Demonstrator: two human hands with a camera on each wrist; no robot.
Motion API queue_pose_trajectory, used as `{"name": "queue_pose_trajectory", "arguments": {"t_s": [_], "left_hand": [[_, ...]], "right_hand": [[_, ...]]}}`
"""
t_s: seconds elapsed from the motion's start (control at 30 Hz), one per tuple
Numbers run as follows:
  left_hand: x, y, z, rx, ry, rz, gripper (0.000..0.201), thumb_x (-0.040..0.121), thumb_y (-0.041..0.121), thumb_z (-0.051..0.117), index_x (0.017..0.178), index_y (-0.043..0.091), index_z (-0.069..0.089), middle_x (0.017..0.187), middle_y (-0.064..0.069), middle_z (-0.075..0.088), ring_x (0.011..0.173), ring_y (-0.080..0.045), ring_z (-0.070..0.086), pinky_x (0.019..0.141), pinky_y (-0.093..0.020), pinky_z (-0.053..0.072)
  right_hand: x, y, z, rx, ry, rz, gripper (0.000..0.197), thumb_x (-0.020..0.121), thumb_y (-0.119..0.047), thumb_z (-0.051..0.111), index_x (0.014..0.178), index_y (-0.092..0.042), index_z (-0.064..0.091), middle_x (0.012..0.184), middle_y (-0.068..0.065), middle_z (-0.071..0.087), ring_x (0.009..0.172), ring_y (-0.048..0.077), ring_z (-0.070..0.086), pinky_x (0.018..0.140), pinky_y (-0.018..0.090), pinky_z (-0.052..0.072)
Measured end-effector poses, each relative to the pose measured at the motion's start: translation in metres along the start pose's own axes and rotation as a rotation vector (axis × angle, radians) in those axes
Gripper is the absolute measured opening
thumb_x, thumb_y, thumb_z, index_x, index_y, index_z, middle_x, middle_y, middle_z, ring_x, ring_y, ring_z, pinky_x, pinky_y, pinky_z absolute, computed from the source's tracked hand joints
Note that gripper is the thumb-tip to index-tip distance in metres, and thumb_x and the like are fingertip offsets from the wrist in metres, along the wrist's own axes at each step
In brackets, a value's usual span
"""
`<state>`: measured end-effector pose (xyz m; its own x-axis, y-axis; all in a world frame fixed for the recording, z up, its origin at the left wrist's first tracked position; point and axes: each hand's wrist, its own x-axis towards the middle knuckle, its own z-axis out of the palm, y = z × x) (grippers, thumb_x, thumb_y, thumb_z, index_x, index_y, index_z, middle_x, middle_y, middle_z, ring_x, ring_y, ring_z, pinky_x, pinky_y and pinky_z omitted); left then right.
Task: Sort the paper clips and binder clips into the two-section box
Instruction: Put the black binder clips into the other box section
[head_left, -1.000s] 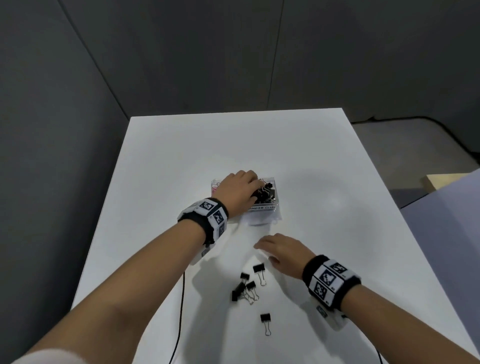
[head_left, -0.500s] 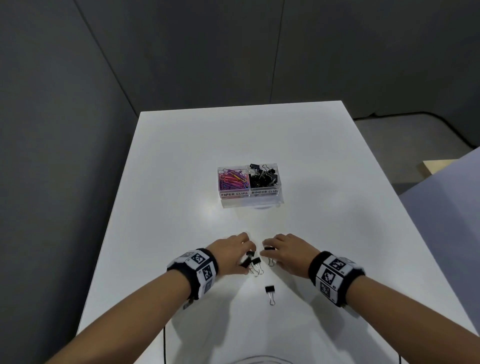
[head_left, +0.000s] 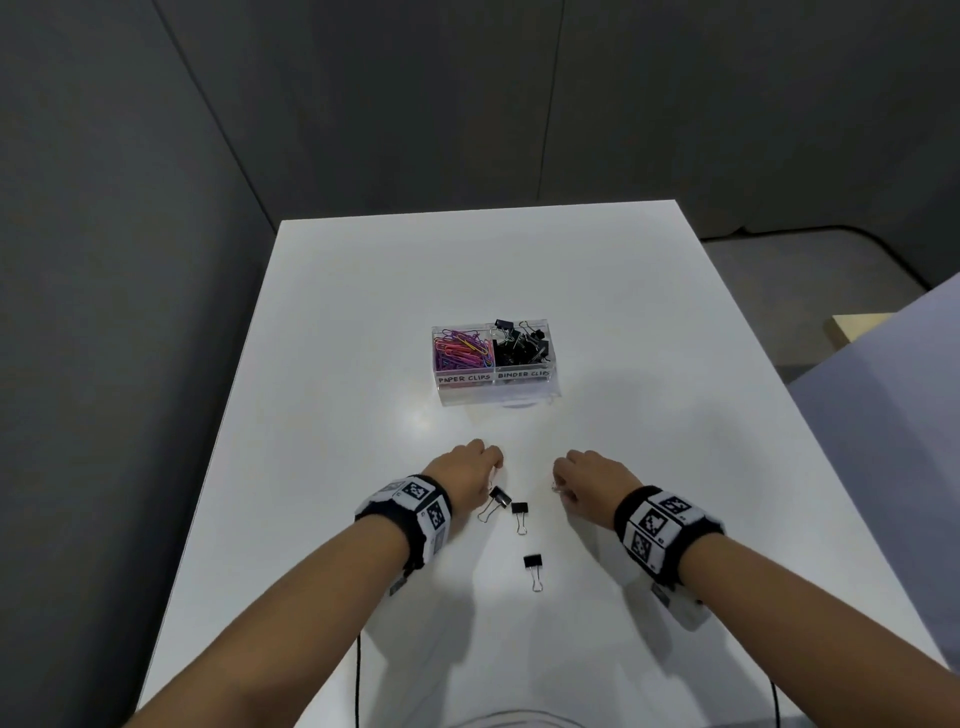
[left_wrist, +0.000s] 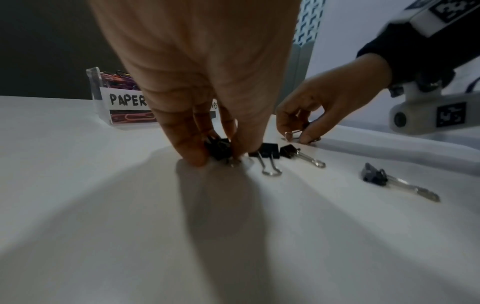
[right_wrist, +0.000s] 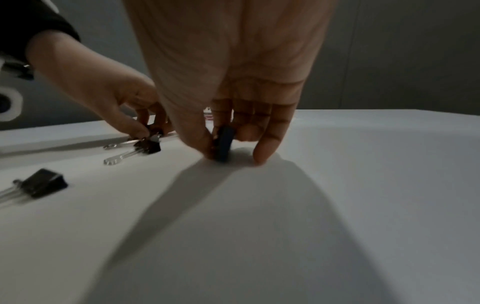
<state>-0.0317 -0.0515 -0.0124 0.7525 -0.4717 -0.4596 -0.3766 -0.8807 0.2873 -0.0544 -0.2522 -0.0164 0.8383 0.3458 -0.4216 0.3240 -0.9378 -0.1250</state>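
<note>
A clear two-section box (head_left: 492, 387) stands mid-table, with coloured paper clips (head_left: 461, 349) in its left section and black binder clips (head_left: 522, 344) in its right. Near the front, my left hand (head_left: 470, 470) pinches a black binder clip (left_wrist: 219, 148) against the table. My right hand (head_left: 589, 478) pinches another black binder clip (right_wrist: 224, 142), whose wire handle (head_left: 556, 487) pokes out. Three loose binder clips lie between and behind the hands: one (head_left: 498, 499) by my left hand, one (head_left: 520, 512) beside it, one (head_left: 533, 566) nearer me.
The white table (head_left: 675, 415) ends in dark grey walls behind and to the left. A black cable (head_left: 358, 675) hangs at the front edge. A pale purple surface (head_left: 893, 389) and a wooden piece (head_left: 857, 327) lie off to the right.
My left hand left the box and came back to the loose clips near me. Both hands closed on binder clips, then drew slightly apart. The view shifted upward.
</note>
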Motion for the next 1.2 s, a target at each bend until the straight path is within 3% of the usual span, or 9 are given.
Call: {"name": "queue_pose_trajectory", "arguments": {"t_s": [0.23, 0.37, 0.47, 0.53, 0.63, 0.77, 0.87, 1.07, 1.2], "left_hand": [[0.001, -0.009, -0.002, -0.195, -0.011, -0.097, 0.022, 0.091, 0.009, 0.048, 0.111, 0.003, 0.054, 0.125, -0.013, 0.042, 0.092, -0.027, 0.055, 0.088, -0.030, 0.045], [-0.001, -0.009, -0.002, -0.210, 0.003, -0.121, 0.023, 0.093, 0.008, 0.041, 0.109, 0.005, 0.056, 0.123, -0.015, 0.049, 0.108, -0.031, 0.055, 0.095, -0.033, 0.042], [-0.006, -0.003, -0.001, -0.193, 0.029, -0.109, 0.021, 0.095, 0.016, 0.040, 0.107, 0.006, 0.054, 0.118, -0.015, 0.053, 0.103, -0.031, 0.056, 0.090, -0.035, 0.043], [-0.010, 0.001, 0.001, -0.203, 0.035, -0.089, 0.024, 0.093, 0.026, 0.045, 0.109, 0.009, 0.051, 0.117, -0.011, 0.053, 0.094, -0.027, 0.056, 0.084, -0.034, 0.043], [-0.012, 0.003, 0.005, -0.170, -0.042, -0.056, 0.041, 0.087, 0.034, 0.058, 0.119, 0.012, 0.046, 0.121, -0.009, 0.049, 0.099, -0.026, 0.055, 0.086, -0.034, 0.043], [-0.009, 0.005, 0.010, -0.115, -0.069, -0.068, 0.034, 0.092, 0.026, 0.055, 0.118, 0.006, 0.049, 0.126, -0.014, 0.047, 0.111, -0.031, 0.053, 0.093, -0.036, 0.041], [-0.009, 0.004, 0.012, -0.089, -0.058, -0.066, 0.027, 0.095, 0.024, 0.050, 0.113, 0.004, 0.054, 0.125, -0.014, 0.048, 0.110, -0.031, 0.054, 0.093, -0.036, 0.042], [-0.011, -0.002, 0.008, -0.098, -0.055, -0.050, 0.024, 0.096, 0.020, 0.047, 0.113, 0.003, 0.053, 0.124, -0.015, 0.052, 0.111, -0.030, 0.054, 0.092, -0.034, 0.041], [-0.011, -0.008, 0.008, -0.156, -0.051, -0.072, 0.028, 0.096, 0.016, 0.045, 0.123, 0.005, 0.047, 0.128, -0.014, 0.054, 0.115, -0.029, 0.053, 0.096, -0.034, 0.040]], "right_hand": [[-0.013, -0.006, -0.011, 0.075, -0.074, 0.033, 0.022, 0.094, -0.012, 0.036, 0.112, -0.006, 0.047, 0.113, 0.013, 0.058, 0.079, 0.021, 0.043, 0.070, 0.030, 0.033], [-0.035, -0.027, -0.016, 0.069, -0.106, -0.165, 0.032, 0.091, -0.019, 0.043, 0.124, -0.017, 0.047, 0.124, 0.004, 0.053, 0.090, 0.030, 0.060, 0.073, 0.029, 0.037], [-0.039, -0.038, -0.004, -0.098, -0.193, -0.371, 0.044, 0.088, -0.018, 0.050, 0.132, -0.022, 0.044, 0.131, 0.006, 0.043, 0.090, 0.036, 0.062, 0.075, 0.037, 0.045], [-0.039, -0.043, 0.000, -0.206, -0.229, -0.485, 0.040, 0.084, -0.015, 0.059, 0.123, -0.018, 0.053, 0.124, 0.009, 0.049, 0.081, 0.034, 0.064, 0.066, 0.038, 0.049], [-0.036, -0.040, 0.008, -0.306, -0.143, -0.526, 0.030, 0.063, -0.018, 0.081, 0.089, -0.016, 0.065, 0.092, 0.004, 0.063, 0.050, 0.021, 0.061, 0.040, 0.023, 0.039], [-0.035, -0.039, 0.003, -0.201, -0.161, -0.385, 0.028, 0.095, -0.021, 0.045, 0.116, -0.003, 0.050, 0.122, 0.014, 0.050, 0.091, 0.036, 0.060, 0.072, 0.041, 0.047], [-0.038, -0.034, 0.001, -0.102, -0.152, -0.271, 0.030, 0.096, -0.024, 0.038, 0.115, -0.004, 0.048, 0.118, 0.014, 0.053, 0.091, 0.036, 0.060, 0.074, 0.039, 0.045], [-0.028, -0.033, -0.005, -0.151, -0.165, -0.299, 0.038, 0.095, -0.015, 0.042, 0.133, -0.014, 0.037, 0.113, 0.012, 0.060, 0.097, 0.032, 0.060, 0.073, 0.038, 0.044], [-0.024, -0.037, -0.001, -0.132, -0.099, -0.221, 0.033, 0.097, -0.025, 0.041, 0.126, -0.010, 0.041, 0.116, 0.012, 0.058, 0.098, 0.033, 0.060, 0.075, 0.039, 0.046]]}}
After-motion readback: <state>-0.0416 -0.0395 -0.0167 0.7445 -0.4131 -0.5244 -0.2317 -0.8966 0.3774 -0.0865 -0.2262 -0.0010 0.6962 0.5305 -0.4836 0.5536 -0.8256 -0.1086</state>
